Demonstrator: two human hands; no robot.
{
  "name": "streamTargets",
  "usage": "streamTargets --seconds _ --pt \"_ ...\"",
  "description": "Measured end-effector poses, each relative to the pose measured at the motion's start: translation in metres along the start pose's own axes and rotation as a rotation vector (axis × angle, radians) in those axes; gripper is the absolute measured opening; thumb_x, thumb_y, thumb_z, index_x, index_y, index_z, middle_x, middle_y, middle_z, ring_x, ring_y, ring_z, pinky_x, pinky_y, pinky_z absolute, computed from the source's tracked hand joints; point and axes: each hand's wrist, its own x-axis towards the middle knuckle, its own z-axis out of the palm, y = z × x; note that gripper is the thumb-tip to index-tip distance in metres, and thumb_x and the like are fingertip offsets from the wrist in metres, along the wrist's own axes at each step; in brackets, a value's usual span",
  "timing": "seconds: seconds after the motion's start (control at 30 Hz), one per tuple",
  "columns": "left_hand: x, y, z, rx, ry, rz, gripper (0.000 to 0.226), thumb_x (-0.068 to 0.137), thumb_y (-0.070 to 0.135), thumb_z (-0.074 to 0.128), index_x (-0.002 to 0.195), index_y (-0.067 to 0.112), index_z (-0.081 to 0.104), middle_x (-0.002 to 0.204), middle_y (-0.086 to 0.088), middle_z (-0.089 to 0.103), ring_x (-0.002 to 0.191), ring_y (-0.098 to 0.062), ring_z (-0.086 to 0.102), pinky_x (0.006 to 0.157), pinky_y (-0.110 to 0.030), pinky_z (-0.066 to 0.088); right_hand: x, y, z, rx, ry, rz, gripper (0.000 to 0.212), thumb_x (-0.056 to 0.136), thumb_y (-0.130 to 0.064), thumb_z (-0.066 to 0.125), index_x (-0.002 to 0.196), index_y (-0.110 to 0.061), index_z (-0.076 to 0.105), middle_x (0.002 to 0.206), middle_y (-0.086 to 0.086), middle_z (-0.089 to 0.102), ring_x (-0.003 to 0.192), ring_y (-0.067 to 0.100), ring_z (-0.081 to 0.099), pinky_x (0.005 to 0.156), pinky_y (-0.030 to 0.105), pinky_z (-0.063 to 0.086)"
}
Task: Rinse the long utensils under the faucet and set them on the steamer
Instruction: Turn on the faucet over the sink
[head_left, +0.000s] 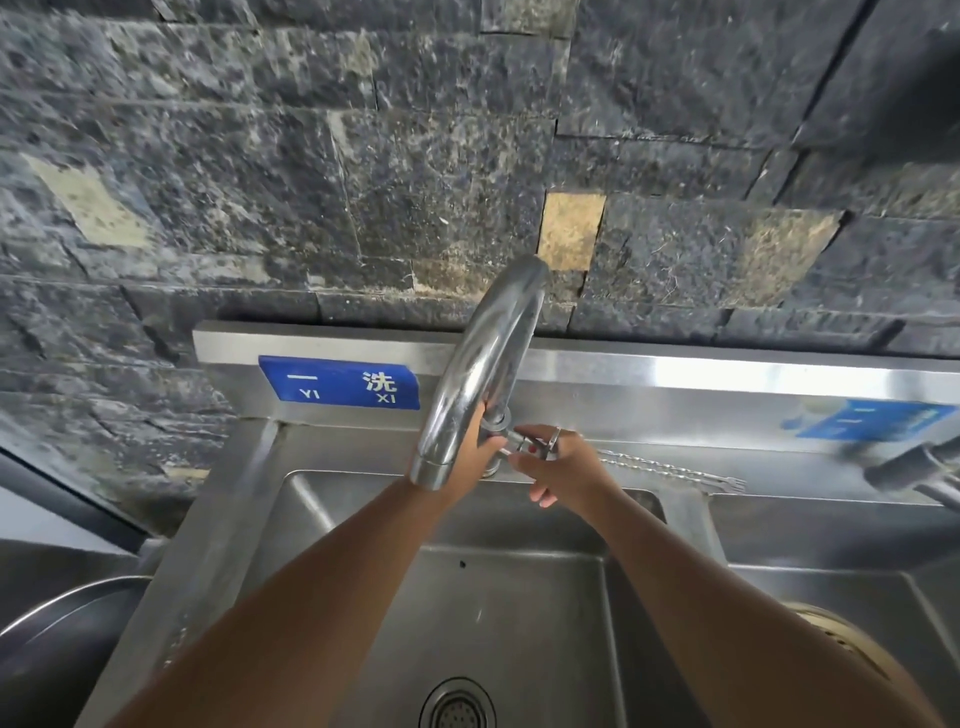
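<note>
Nearest you, below both hands, a round perforated drain (457, 706) sits in the smooth steel sink (519, 597). Farther out, your left hand (462, 457) reaches the stem of the faucet (483, 353) with fingers pressed together. The curved chrome spout hides them, so you cannot tell its grip. Your right hand (566, 470) pinches the small lever (530, 446) between thumb and forefinger, its other fingers hanging loose. From just behind that hand the thin, twisted metal utensils (675, 470) lie along the back ledge (363, 447). Their long axis runs rightward and their pronged tips point away from the hand. Whether it holds them is unclear. Beyond your hands rises a rough, dark stone wall (260, 156).
</note>
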Motion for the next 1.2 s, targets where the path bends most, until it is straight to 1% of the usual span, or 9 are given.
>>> streamTargets --seconds 0.07,0.17,0.33,0.43,0.6,0.87,0.97,1.07,1.2 --pt "-0.001 0.005 -0.001 -0.017 -0.003 -0.025 0.057 0.098 0.021 0.056 0.147 0.000 0.036 0.145 -0.021 0.047 0.132 -0.034 0.044 0.108 -0.028 0.036 -0.002 -0.002 0.001 0.038 -0.018 -0.009 0.038 0.093 -0.016 0.068 0.129 -0.025 0.062 0.086 -0.001 0.073 0.051 0.013 0.068 0.054 0.030 0.060" --pt "-0.001 0.005 0.004 -0.070 0.031 -0.043 0.046 0.095 0.004 0.058 0.138 -0.008 0.045 0.121 -0.019 0.060 0.108 -0.028 0.056 0.074 0.007 0.036 -0.003 -0.001 0.001 0.065 -0.020 -0.010 0.040 0.094 -0.016 0.067 0.133 -0.019 0.060 0.090 0.001 0.072 0.056 0.017 0.069 0.061 0.034 0.062" --pt "-0.010 0.020 -0.004 -0.125 0.079 -0.050 0.048 0.095 0.006 0.060 0.139 -0.003 0.045 0.133 -0.016 0.059 0.120 -0.024 0.055 0.093 -0.011 0.029 -0.003 0.003 0.003 0.095 -0.016 -0.017 0.044 0.095 -0.016 0.066 0.138 -0.016 0.056 0.090 0.001 0.070 0.056 0.017 0.069 0.064 0.036 0.063" --pt "-0.012 0.024 -0.007 -0.101 0.068 -0.042 0.048 0.094 0.005 0.061 0.139 -0.004 0.045 0.129 -0.017 0.061 0.095 -0.012 0.053 0.071 0.011 0.030 -0.003 0.006 0.004 0.111 -0.013 -0.029 0.044 0.095 -0.015 0.067 0.138 -0.015 0.057 0.088 0.000 0.067 0.053 0.016 0.068 0.058 0.031 0.061" --pt "-0.013 0.026 -0.009 -0.111 0.037 -0.021 0.051 0.094 0.002 0.059 0.141 -0.006 0.041 0.122 -0.019 0.063 0.064 0.004 0.042 0.056 0.008 0.034 -0.003 0.011 0.005 0.184 0.001 -0.043 0.042 0.094 -0.011 0.067 0.135 -0.015 0.060 0.085 -0.001 0.064 0.051 0.016 0.066 0.055 0.031 0.059" --pt "-0.017 0.032 -0.014 -0.156 0.010 -0.024 0.048 0.095 -0.002 0.055 0.140 -0.009 0.040 0.116 -0.020 0.060 0.079 -0.005 0.045 0.059 0.008 0.034 -0.003 0.017 0.007 0.291 -0.015 -0.071 0.033 0.095 -0.005 0.065 0.126 -0.016 0.062 0.078 0.002 0.062 0.047 0.013 0.063 0.047 0.024 0.055" --pt "-0.016 0.033 -0.015 -0.165 0.009 -0.035 0.044 0.095 -0.003 0.055 0.137 -0.009 0.042 0.101 -0.011 0.053 0.070 -0.001 0.042 0.058 0.007 0.034 -0.003 0.018 0.007 0.308 -0.015 -0.082 0.028 0.095 -0.004 0.065 0.117 -0.021 0.064 0.075 -0.001 0.063 0.047 0.012 0.063 0.046 0.023 0.054" --pt "-0.016 0.032 -0.014 -0.162 0.016 -0.040 0.043 0.095 -0.002 0.055 0.136 -0.007 0.043 0.100 -0.012 0.056 0.077 -0.006 0.045 0.059 0.007 0.035 -0.002 0.020 0.007 0.316 -0.018 -0.087 0.028 0.094 -0.005 0.065 0.106 -0.030 0.065 0.069 -0.007 0.065 0.047 0.012 0.063 0.046 0.024 0.054" --pt "-0.016 0.032 -0.013 -0.159 0.032 -0.032 0.042 0.095 -0.001 0.056 0.136 -0.006 0.044 0.097 -0.010 0.055 0.062 0.006 0.038 0.059 0.007 0.035 -0.002 0.021 0.007 0.319 -0.025 -0.089 0.030 0.094 -0.005 0.065 0.103 -0.034 0.065 0.061 -0.012 0.068 0.047 0.011 0.064 0.047 0.024 0.054"
